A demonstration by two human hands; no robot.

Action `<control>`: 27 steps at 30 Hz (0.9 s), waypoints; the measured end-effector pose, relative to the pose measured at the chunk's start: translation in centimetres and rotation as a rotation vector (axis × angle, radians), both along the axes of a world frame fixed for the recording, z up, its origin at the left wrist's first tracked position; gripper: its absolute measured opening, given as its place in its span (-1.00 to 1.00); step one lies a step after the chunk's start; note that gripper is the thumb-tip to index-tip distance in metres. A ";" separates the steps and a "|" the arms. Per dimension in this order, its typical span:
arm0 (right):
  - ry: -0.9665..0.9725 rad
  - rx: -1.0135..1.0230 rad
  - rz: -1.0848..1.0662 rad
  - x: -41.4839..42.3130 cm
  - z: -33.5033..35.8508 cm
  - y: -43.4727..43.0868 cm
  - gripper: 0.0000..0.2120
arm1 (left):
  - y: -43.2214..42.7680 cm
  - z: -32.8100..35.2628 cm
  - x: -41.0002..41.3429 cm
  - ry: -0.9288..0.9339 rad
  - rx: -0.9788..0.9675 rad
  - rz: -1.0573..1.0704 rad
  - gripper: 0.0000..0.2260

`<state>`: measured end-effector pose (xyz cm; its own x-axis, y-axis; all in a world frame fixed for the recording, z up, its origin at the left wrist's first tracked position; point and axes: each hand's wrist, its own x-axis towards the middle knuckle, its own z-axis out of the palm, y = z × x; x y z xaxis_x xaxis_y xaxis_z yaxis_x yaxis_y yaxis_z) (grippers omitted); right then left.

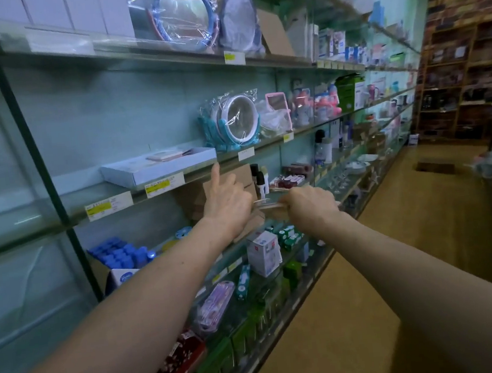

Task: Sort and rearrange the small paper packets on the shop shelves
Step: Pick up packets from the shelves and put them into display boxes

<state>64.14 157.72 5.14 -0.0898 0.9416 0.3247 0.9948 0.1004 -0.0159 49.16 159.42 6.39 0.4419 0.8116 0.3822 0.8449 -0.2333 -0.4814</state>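
Note:
Both my arms reach toward the glass shelves. My right hand (311,204) grips a thin stack of small flat paper packets (267,204) held level in front of the middle shelf. My left hand (226,200) meets the near end of that stack, its index finger raised and pointing up at the shelf edge; whether its other fingers pinch the stack is hidden. Behind my hands stand brown cardboard packets (232,181) on the shelf. A shallow white box (159,167) with a few flat pink packets (165,156) lies on the shelf above.
Wrapped round mirrors (234,121) stand right of the white box. Yellow price labels (108,205) line the shelf edges. Below sit a white carton (263,252), green boxes (288,233) and blue items (119,254). The brown floor aisle (393,232) runs on the right.

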 end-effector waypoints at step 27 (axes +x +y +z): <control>0.097 0.467 0.447 -6.9 9.5 21.1 -0.70 | 15.5 10.5 -10.0 -0.378 0.370 0.329 -0.67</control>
<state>57.19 178.83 14.66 -0.3898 0.5783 0.7167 0.8520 0.5218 0.0423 39.17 174.95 16.85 -0.0295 0.6663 0.7451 0.9720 0.1928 -0.1340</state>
